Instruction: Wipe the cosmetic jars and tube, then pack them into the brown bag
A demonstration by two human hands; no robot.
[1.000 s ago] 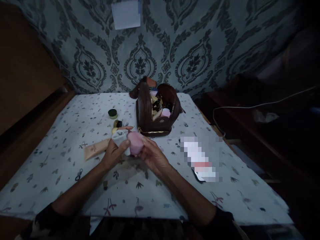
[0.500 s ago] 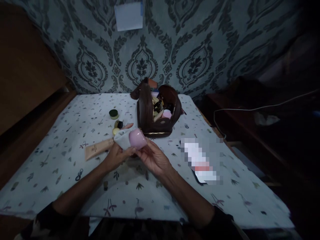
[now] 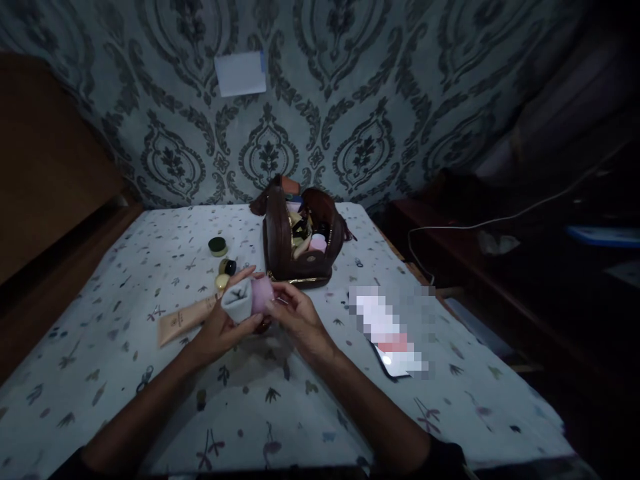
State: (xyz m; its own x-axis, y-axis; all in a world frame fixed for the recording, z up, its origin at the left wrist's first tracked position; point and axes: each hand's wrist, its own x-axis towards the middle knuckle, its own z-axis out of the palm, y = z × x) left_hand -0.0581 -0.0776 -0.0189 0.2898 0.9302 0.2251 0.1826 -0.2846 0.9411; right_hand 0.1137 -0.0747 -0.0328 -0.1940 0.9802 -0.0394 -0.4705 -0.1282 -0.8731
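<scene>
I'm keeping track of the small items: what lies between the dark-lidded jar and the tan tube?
A small black-capped container and a yellow round piece lie between the dark-lidded jar and tan tube, in the head view.

The bag (image 3: 277,243) sits behind and between the tube (image 3: 183,322) and, apparently, a phone (image 3: 393,347).

Pixelation obscures the phone (image 3: 393,365) (mostly), and the right hand (image 3: 303,320) partly hides the pink container (image 3: 261,295).

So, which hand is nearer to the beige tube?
Left. The left hand is beside the right end of the beige tube; the right hand is farther off, beyond the pink jar.
</scene>
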